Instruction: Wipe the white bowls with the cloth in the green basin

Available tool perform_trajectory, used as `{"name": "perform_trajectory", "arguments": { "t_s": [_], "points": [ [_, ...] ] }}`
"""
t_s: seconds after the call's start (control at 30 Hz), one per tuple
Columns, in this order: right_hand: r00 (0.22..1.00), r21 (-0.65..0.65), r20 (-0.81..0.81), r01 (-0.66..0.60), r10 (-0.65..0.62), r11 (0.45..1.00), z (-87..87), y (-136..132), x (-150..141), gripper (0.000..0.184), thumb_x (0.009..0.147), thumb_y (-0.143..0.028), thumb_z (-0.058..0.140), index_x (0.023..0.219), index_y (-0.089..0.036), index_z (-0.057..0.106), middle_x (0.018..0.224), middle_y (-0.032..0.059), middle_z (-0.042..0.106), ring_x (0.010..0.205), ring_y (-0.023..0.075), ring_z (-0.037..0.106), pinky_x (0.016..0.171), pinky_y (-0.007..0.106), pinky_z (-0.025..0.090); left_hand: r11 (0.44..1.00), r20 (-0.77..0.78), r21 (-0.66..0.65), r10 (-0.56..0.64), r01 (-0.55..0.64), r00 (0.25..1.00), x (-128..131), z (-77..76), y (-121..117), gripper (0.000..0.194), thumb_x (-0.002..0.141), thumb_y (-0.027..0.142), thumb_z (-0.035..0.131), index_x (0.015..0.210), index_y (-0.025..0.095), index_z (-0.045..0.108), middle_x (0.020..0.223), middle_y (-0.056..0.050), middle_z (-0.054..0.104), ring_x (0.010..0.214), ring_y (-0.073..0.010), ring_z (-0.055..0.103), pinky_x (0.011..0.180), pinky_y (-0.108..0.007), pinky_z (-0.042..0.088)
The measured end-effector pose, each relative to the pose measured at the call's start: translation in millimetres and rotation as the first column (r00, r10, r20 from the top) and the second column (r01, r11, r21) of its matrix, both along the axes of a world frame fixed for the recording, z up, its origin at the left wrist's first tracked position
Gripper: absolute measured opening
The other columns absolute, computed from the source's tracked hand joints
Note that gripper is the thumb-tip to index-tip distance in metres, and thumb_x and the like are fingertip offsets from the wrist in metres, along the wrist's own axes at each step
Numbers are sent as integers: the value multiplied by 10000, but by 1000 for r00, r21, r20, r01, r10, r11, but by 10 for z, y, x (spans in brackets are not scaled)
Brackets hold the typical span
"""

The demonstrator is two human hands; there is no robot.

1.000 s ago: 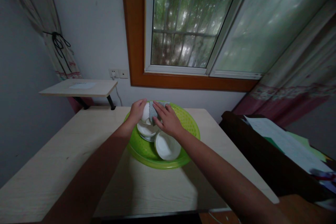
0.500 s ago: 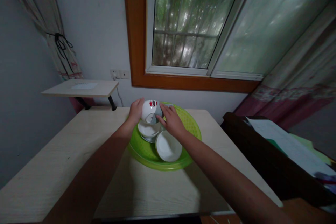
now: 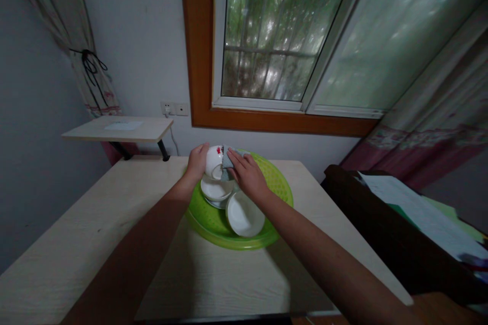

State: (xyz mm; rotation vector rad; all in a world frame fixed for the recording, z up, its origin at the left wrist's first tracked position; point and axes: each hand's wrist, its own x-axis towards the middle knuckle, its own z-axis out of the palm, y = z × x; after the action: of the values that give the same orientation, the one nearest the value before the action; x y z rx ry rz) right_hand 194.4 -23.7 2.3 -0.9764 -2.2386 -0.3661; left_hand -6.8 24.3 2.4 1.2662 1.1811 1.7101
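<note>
A white bowl (image 3: 213,163) with red marks on its side is tipped over above the basket, its foot turned toward me. My left hand (image 3: 198,160) is closed on the bowl's left edge. Pressed against the bowl's right side is a grey cloth (image 3: 227,161), held under the fingers of my right hand (image 3: 246,170). Below, in a round green plastic basket (image 3: 272,175), lie more white dishes: a bowl (image 3: 215,190) stacked on another dish at the left, and a bowl (image 3: 245,215) leaning at the front right.
The basket stands on a pale wooden table (image 3: 152,244). A small raised shelf (image 3: 122,134) with a paper sheet is at the back left. To the right, papers (image 3: 404,203) lie on a dark brown piece of furniture (image 3: 358,213). A window (image 3: 274,35) is behind.
My right hand has shifted slightly on the bowl, and the grey cloth now covers more of its outer side and red marks. My left hand stays in place.
</note>
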Motion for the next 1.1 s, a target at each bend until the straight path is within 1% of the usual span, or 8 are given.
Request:
{"name": "perform_trajectory", "arguments": {
  "t_s": [0.13,0.27,0.4,0.57,0.73,0.83,0.93,1.1],
  "points": [
    [997,-58,-81,11,-16,998,-2,7,17,518,994,-350,533,1482,-183,475,1446,111,576,1212,299,546,1068,490,455,999,-10,0,32,-32,999,7,34,-29,355,815,514,552,652,209,473,590,31,469,563,-127,417,531,-274,341],
    [995,-54,-93,20,-25,998,-12,4,24,504,991,-361,539,1455,-166,509,1423,107,597,1188,305,548,1052,478,467,1000,-10,2,25,-25,1000,5,25,-20,349,807,515,558,659,209,478,603,30,481,573,-128,424,536,-272,345],
    [999,-40,-52,10,-12,999,-21,18,30,521,995,-336,530,1478,-147,477,1464,104,560,1206,304,533,1075,476,451,1000,-4,-11,14,-14,1000,6,10,0,349,804,520,557,670,204,495,608,26,498,580,-131,440,535,-269,357],
    [1000,-23,14,-9,10,1000,-29,12,14,553,1007,-273,487,1544,-213,373,1560,59,448,1273,298,505,1103,505,421,1000,-36,-11,2,-2,999,14,-5,3,349,803,512,554,661,198,497,597,29,492,565,-123,429,523,-265,344],
    [998,-1,68,-16,16,1000,-22,-29,-12,562,1018,-260,445,1566,-280,320,1592,16,398,1320,297,484,1118,512,391,999,-71,15,-35,36,997,5,-25,0,357,820,516,552,674,192,516,616,24,510,578,-124,444,539,-261,361],
    [997,6,81,-3,2,1000,0,-48,-17,562,1019,-291,449,1565,-296,318,1597,4,389,1287,306,500,1098,513,393,1000,-89,24,-16,18,996,-4,-28,1,354,824,508,555,674,188,522,623,23,506,586,-122,440,549,-259,365],
    [997,-13,67,34,-33,999,24,-56,-17,562,1020,-356,451,1564,-288,325,1590,23,399,1186,307,539,1036,504,422,1000,-91,18,-7,8,996,-5,-29,11,370,824,521,550,664,189,515,625,20,505,589,-123,439,548,-259,361],
    [992,-46,-1,127,-128,991,38,-51,-9,547,1035,-465,383,1521,-218,417,1494,88,529,1128,316,555,989,510,422,1000,-41,0,11,-11,999,-3,-36,42,374,804,536,560,664,194,511,615,24,513,580,-125,437,549,-263,366]
  ]
}}
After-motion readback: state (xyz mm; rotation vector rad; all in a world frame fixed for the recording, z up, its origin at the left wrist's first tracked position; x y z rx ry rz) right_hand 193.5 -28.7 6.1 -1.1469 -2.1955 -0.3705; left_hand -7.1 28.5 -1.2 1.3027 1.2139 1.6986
